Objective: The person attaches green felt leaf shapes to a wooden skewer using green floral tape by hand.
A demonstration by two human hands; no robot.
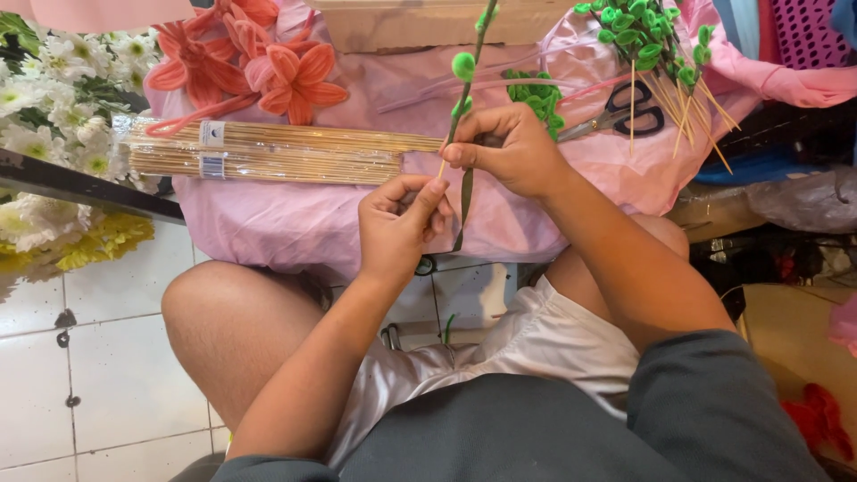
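Right hand (pixel 509 150) pinches the stick (pixel 470 71) upright over the pink cloth (pixel 295 223); left hand (pixel 397 223) pinches the tape (pixel 463 201) tail. Slack tape probably unwinds, or the leaves (pixel 463 65) get knocked loose.

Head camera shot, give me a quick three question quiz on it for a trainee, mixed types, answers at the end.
1. True or false: the scissors lie on the pink cloth.
2. What does the right hand pinch? A) the stick with green leaves B) an orange flower C) the scissors
3. Fill in: the packs of skewers lie just below the ______ flowers.

Key
1. True.
2. A; the left hand holds its lower end, where a green tape hangs down.
3. Orange.
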